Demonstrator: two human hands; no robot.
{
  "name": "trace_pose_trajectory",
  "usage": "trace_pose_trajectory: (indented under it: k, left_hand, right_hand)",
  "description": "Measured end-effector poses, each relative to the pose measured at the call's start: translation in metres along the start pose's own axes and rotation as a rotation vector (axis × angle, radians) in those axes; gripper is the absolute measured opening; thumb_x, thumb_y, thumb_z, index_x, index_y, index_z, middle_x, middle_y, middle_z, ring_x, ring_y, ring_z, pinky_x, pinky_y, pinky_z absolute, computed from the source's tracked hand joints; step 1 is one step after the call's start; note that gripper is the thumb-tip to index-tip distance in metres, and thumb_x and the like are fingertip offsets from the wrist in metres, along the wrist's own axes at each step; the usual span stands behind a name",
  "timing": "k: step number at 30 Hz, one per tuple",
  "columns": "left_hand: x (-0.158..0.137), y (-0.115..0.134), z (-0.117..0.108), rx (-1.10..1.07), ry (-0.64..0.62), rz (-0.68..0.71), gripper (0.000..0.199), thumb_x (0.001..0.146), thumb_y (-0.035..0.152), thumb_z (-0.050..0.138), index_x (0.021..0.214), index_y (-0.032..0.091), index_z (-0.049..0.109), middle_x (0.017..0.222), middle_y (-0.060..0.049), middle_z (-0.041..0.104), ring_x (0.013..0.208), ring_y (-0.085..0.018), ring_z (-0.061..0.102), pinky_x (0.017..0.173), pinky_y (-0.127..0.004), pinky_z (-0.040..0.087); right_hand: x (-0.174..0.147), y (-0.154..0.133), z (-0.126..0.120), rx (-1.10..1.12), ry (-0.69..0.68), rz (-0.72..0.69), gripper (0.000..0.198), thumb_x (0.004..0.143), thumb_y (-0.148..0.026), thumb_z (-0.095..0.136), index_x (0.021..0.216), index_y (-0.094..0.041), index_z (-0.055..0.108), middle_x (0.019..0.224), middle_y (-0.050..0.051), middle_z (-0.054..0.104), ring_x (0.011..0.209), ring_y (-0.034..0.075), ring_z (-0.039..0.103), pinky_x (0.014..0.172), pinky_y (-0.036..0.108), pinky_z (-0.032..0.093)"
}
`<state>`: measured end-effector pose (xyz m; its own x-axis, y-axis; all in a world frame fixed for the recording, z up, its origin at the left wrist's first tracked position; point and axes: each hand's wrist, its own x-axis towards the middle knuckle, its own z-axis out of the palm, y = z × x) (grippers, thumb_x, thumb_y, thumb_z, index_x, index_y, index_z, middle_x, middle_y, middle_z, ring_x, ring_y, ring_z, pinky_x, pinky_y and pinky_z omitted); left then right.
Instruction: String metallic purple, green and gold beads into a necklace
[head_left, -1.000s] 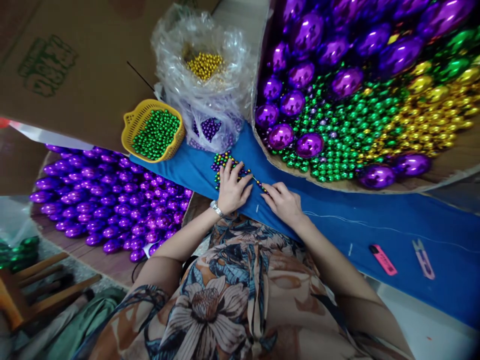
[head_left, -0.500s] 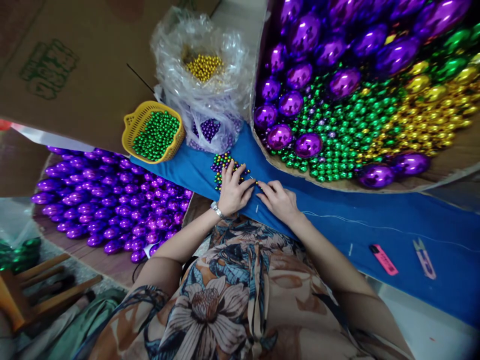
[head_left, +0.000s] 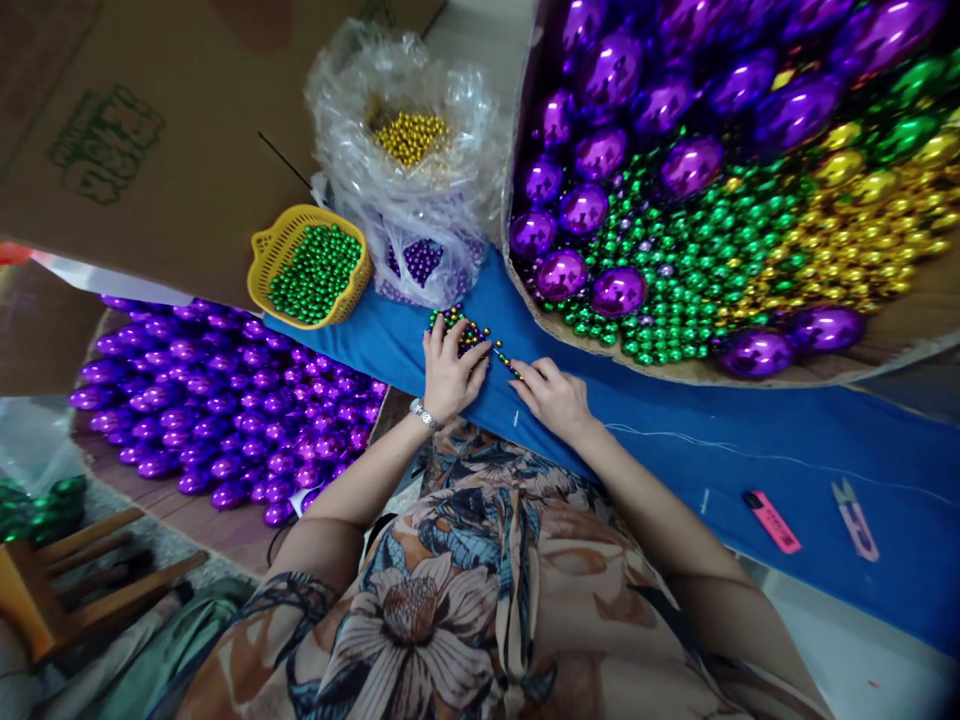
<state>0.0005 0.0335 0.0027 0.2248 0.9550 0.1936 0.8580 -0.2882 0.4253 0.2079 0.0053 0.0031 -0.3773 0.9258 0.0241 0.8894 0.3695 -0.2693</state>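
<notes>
On the blue cloth lies a small pile of green, gold and purple beads (head_left: 471, 334). My left hand (head_left: 453, 372) rests over it with fingers spread, covering part of the pile. To its right, my right hand (head_left: 553, 398) is closed in a pinch on a thin needle (head_left: 507, 361) that carries a short row of beads. The needle's tip points toward the pile; its other end is hidden by my fingers. From behind my right hand a white thread (head_left: 697, 441) trails across the cloth to the right.
A yellow basket (head_left: 255, 285) of green beads and plastic bags (head_left: 465, 120) of gold and purple beads stand beyond my left hand. A large carton (head_left: 675, 375) holds big ornaments and bead strings. Purple ornaments (head_left: 225, 400) lie left. Thread snips (head_left: 855, 522) and a pink case (head_left: 774, 522) lie right.
My left hand has shifted left and slightly down, away from the right fingertips. More beads now show in a row on the needle between the hands.
</notes>
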Motion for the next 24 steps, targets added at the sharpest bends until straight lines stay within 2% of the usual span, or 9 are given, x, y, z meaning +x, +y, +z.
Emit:
trace_pose_trajectory:
  k: [17,24]
  left_hand:
    - [0.0,0.001,0.001,-0.001,0.003,0.021,0.029,0.091,0.037,0.053,0.113,0.029,0.07,0.142,-0.009,0.05,0.145,-0.036,0.024,0.113,-0.064,0.022]
    - [0.01,-0.004,-0.01,-0.147,0.013,0.024,0.03,0.094,0.04,0.048,0.109,0.023,0.068,0.136,-0.01,0.055,0.144,-0.029,0.03,0.117,-0.056,0.027]
  right_hand:
    - [0.009,-0.004,0.008,-0.009,0.02,-0.027,0.048,0.1,-0.051,0.034,0.132,-0.027,0.06,0.101,0.007,0.066,0.069,0.013,0.06,0.06,0.026,0.038]
    - [0.002,0.003,0.005,0.111,0.111,-0.052,0.044,0.099,-0.048,0.042,0.127,-0.022,0.064,0.099,0.007,0.066,0.08,0.013,0.062,0.072,0.023,0.045]
